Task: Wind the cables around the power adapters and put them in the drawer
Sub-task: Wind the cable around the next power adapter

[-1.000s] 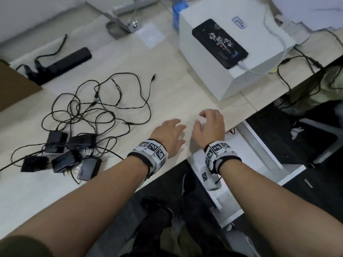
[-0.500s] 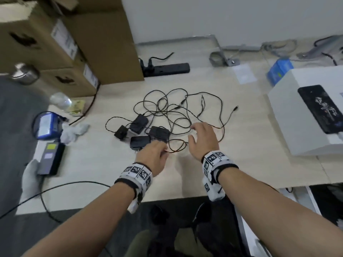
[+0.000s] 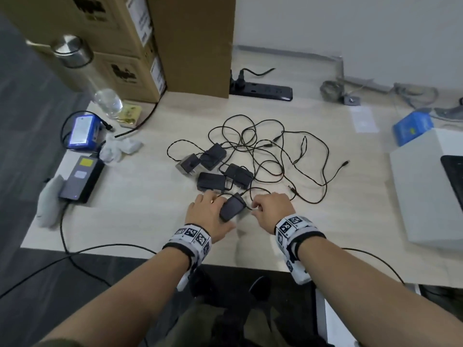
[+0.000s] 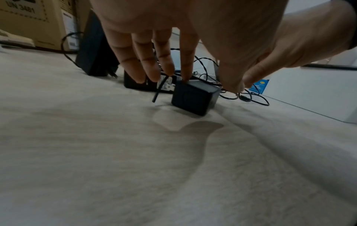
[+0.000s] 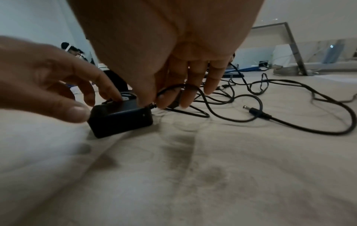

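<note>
Several black power adapters (image 3: 211,181) lie on the light wooden desk (image 3: 140,221) with their thin black cables (image 3: 288,156) tangled behind them. The nearest adapter (image 3: 231,207) (image 5: 119,117) (image 4: 195,97) lies between my hands. My left hand (image 3: 218,209) (image 4: 206,82) holds it, fingertips on its top and thumb at its near end. My right hand (image 3: 255,209) (image 5: 152,102) pinches that adapter's cable (image 5: 201,113) between thumb and forefinger, right where it leaves the body. A barrel plug (image 5: 251,110) lies loose to the right.
Cardboard boxes (image 3: 120,46) and a black power strip (image 3: 263,91) stand at the back. A white box (image 3: 426,191) sits at the right. At the left are a glass bottle (image 3: 100,91), a blue device (image 3: 81,131), crumpled tissue (image 3: 120,149) and a black power brick (image 3: 80,179).
My view swung left from the white box to the adapter pile. Both hands moved from the desk edge to the pile; the left now holds the nearest adapter and the right pinches its cable.
</note>
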